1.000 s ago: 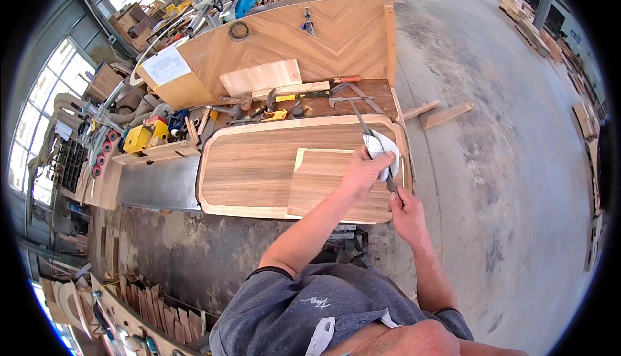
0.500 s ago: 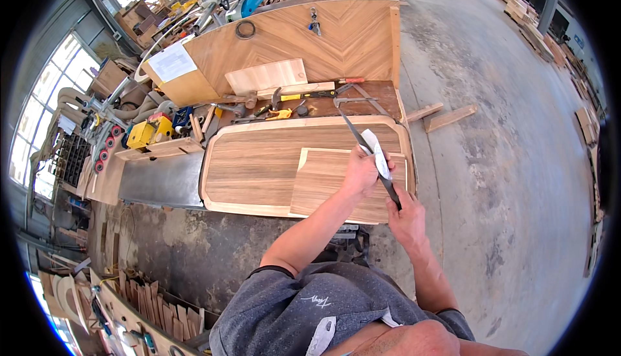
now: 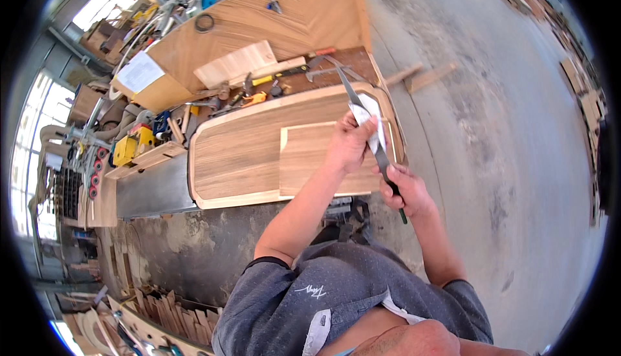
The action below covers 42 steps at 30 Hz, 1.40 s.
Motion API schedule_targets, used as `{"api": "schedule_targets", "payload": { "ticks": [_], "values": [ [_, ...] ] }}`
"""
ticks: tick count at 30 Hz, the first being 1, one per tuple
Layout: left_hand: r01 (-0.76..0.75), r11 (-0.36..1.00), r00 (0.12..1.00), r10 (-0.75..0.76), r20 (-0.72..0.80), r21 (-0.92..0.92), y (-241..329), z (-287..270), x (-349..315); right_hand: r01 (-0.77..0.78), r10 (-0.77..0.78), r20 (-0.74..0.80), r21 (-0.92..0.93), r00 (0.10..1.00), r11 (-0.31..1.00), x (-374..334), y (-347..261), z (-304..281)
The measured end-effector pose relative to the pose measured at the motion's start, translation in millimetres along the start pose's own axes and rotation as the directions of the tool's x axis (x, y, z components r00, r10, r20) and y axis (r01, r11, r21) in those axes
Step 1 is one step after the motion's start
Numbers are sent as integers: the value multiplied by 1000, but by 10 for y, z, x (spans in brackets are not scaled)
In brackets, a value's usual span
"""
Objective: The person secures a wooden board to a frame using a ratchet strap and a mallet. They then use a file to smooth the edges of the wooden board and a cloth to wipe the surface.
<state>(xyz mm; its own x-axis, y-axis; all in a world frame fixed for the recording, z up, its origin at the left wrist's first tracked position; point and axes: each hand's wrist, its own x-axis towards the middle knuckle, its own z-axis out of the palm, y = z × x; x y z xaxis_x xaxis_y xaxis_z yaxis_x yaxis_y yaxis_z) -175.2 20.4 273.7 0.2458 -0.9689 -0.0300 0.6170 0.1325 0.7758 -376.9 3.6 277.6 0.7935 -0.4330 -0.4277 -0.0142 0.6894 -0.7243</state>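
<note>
A long, dark, tapered tool like a file (image 3: 347, 84) slants over the bench, its pointed end away from me. My left hand (image 3: 350, 144) is closed round its middle with a folded white sheet (image 3: 372, 106), paper or cloth, pressed against the blade. Lower down, my right hand (image 3: 407, 189) grips the tool close to its near end, where a dark green tip sticks out below the fingers. Beneath my hands lies a thin wooden board (image 3: 307, 162), resting on a larger framed wooden panel (image 3: 236, 142) with cut corners.
Behind the panel lie a hammer (image 3: 248, 84), a yellow tool (image 3: 255, 99) and a caliper-like metal tool (image 3: 323, 71). An upright chevron-veneered panel (image 3: 304, 16) borders the bench. Yellow power tools (image 3: 132, 148) sit at left. Timber offcuts (image 3: 432, 76) lie on the floor at right.
The bench has shifted left and up in view as my head turned. My right hand has slid toward the tool's near end, showing the green tip; my left hand still holds the white sheet on it.
</note>
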Motion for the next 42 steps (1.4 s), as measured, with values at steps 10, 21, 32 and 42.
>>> {"api": "schedule_targets", "payload": {
  "ticks": [10, 21, 32, 42],
  "values": [
    [102, 952, 934, 9, 358, -290, 111, 60, -5, -21, -132, 342, 410, 930, 912, -52, 91, -130],
    [2, 1000, 1000, -2, 25, -26, 40, 107, -47, 215, -209, -94, 58, 973, 975, -77, 92, 51],
    [114, 985, 992, -107, -62, 130, -309, 107, -22, 377, -409, -91, -249, 908, 892, -70, 218, -47],
    [492, 866, 870, -493, -14, 89, -1292, -70, -230, 277, -233, -372, 69, 899, 958, -309, 911, -582]
  ]
}}
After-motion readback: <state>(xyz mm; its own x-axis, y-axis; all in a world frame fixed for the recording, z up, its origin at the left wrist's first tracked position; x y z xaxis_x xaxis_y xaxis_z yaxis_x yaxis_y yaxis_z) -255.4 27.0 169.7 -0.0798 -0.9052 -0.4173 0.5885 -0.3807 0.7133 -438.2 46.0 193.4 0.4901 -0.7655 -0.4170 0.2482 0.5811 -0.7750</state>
